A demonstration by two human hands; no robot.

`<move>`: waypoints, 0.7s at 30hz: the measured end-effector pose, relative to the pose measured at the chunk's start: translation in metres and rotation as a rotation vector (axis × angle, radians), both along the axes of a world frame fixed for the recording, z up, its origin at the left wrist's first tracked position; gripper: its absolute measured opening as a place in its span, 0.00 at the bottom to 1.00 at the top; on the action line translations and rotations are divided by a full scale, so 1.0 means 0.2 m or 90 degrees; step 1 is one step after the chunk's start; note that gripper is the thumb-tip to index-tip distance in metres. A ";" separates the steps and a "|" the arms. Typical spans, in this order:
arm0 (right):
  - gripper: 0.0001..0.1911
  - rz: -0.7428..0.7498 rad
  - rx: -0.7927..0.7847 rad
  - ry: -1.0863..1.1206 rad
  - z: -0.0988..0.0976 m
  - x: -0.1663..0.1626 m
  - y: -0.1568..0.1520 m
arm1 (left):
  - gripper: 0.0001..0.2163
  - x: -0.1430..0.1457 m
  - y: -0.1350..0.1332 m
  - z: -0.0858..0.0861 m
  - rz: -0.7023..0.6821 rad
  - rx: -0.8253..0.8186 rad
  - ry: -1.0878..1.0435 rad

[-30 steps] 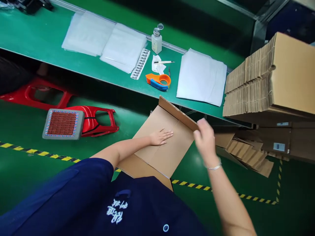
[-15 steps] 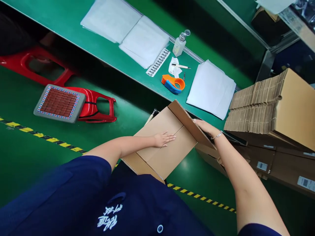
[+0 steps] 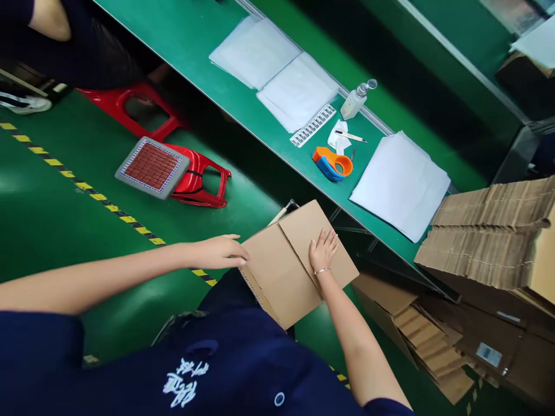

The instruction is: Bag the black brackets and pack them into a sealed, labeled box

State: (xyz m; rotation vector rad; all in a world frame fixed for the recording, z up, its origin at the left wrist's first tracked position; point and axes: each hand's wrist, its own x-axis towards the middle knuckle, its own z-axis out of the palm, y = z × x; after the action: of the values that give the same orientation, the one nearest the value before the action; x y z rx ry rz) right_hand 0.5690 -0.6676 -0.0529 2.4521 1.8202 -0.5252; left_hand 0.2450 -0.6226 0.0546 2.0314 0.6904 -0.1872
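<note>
A brown cardboard box [image 3: 281,271] rests against my lap with its flaps folded flat. My right hand [image 3: 322,250] lies open and flat on the right flap, a thin bracelet on its wrist. My left hand [image 3: 221,252] touches the box's left edge with fingers stretched out, holding nothing. An orange and blue tape dispenser [image 3: 332,163] lies on the green workbench [image 3: 208,46] beyond the box.
White sheets [image 3: 401,185] and bags [image 3: 277,75], a strip of small parts [image 3: 313,125], a pen [image 3: 350,136] and a pump bottle [image 3: 358,98] lie on the bench. Stacks of flat cardboard [image 3: 489,242] stand at the right. Red stools [image 3: 195,179] with a cushion [image 3: 151,166] sit left. Another person [image 3: 52,29] is at the top left.
My right hand folded the upright flap down and now presses flat on it. My left hand slid off the box's top to its left edge. The view swung to the left.
</note>
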 end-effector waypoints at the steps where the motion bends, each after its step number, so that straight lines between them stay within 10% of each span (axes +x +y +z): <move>1: 0.33 0.011 0.013 -0.014 -0.02 0.01 0.00 | 0.18 -0.04 -0.05 -0.01 0.119 0.047 -0.005; 5: 0.33 0.014 0.022 -0.018 -0.05 0.03 0.02 | 0.28 0.28 -0.09 -0.23 0.419 0.148 0.082; 10: 0.34 0.044 -0.030 0.018 -0.01 0.01 -0.04 | 0.29 0.71 0.04 -0.48 0.416 0.203 0.210; 21: 0.41 0.246 -0.090 -0.038 -0.06 -0.12 -0.19 | 0.25 0.60 0.05 -0.54 0.555 0.164 0.124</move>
State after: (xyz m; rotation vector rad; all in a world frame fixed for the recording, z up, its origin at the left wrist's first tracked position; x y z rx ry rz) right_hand 0.5443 -0.7062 -0.0652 1.9368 2.0784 -0.5219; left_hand 0.3648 -0.6135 -0.0528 1.7694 1.7172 0.2293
